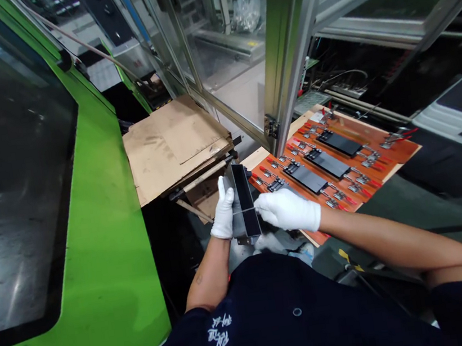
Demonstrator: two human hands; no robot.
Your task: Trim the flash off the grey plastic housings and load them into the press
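Note:
A dark, hollow rectangular part (247, 202) stands on edge in front of my body, its long opening facing up. My left hand (222, 212), in a white glove, is wrapped against the part's left side with the thumb up. On the right, my right hand (287, 209), also gloved in white, has its fingers pinched together on a thin rod (243, 211) that crosses over the part's opening. To the right lies an orange fixture board (369, 186) with several red-handled clamps, holding dark flat plates (327, 162).
Flat cardboard (171, 141) covers a stand ahead on the left. A green machine (112, 239) with a dark window fills the left side. A metal frame post (290, 57) rises behind the board. Clear panels stand beyond it.

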